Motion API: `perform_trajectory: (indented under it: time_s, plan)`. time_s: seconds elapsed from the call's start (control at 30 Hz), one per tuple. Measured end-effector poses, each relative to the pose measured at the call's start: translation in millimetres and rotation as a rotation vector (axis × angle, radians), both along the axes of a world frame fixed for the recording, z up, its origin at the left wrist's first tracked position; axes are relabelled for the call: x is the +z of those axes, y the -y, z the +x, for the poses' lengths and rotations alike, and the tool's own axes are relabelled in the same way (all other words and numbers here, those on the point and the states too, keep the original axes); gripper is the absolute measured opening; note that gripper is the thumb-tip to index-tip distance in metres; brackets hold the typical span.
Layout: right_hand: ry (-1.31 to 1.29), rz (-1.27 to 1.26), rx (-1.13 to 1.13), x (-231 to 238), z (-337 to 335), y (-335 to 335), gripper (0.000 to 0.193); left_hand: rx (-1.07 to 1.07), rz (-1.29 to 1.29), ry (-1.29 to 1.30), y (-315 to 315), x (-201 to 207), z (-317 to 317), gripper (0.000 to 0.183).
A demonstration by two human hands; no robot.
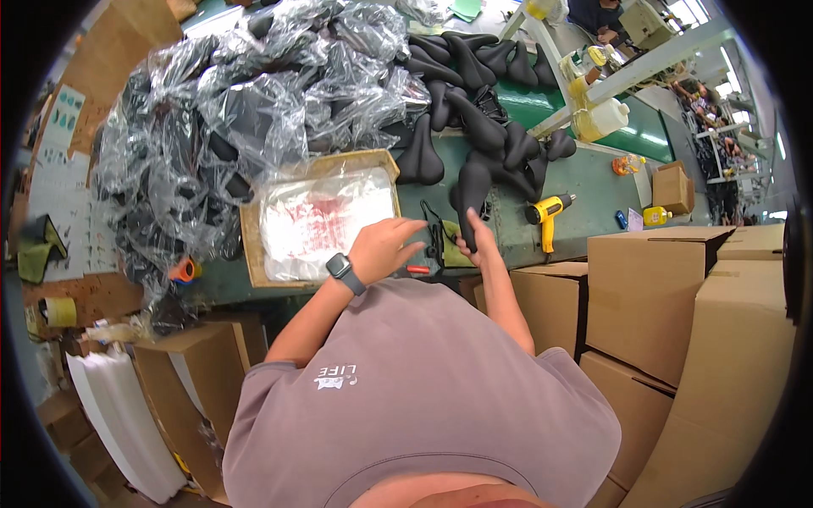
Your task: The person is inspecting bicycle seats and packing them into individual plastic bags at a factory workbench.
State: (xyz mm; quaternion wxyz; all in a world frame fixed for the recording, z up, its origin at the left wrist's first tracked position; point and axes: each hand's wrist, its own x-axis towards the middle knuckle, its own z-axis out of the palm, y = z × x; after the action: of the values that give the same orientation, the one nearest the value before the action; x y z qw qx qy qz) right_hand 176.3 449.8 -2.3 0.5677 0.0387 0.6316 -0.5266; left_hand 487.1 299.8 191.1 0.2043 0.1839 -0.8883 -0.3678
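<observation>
My right hand (482, 240) grips a black bicycle saddle (472, 188) by its narrow nose, with the wide end pointing away from me. My left hand (383, 245), a watch on its wrist, hovers at the right edge of an open cardboard box (247, 245). Its fingers are apart and it holds nothing. Inside the box lies a stack of clear plastic bags (326, 216) with red print. More bare black saddles (421, 157) are piled on the green bench (517, 237) beyond my right hand.
Saddles wrapped in clear plastic (254, 110) heap up at the far left. A yellow heat gun (549, 218) lies to the right, near a metal rack post (555, 68) and a white jug (601, 120). Cardboard cartons (648, 296) stand close on my right. A person (597, 21) is farther off.
</observation>
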Motion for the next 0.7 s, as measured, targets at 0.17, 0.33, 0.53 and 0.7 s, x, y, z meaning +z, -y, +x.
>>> perform_trajectory:
  time_s: [0.17,0.33,0.53,0.7]
  plan:
    - [0.381,-0.174,-0.217,178.6,117.3,37.9,0.076,-0.238,-0.189,-0.329,-47.1,45.2,-27.1,0.044]
    - [0.881,-0.596,0.294,188.9,152.7,-26.1,0.082,-0.112,-0.498,-0.101,-9.0,88.4,-11.1,0.052]
    - [0.84,-0.572,0.498,222.0,165.5,-43.1,0.089,0.585,-0.129,0.114,103.3,54.4,41.8,0.053]
    - [0.762,-0.647,0.444,227.5,164.8,-45.8,0.089,0.338,0.195,-0.247,47.7,80.8,69.3,0.072]
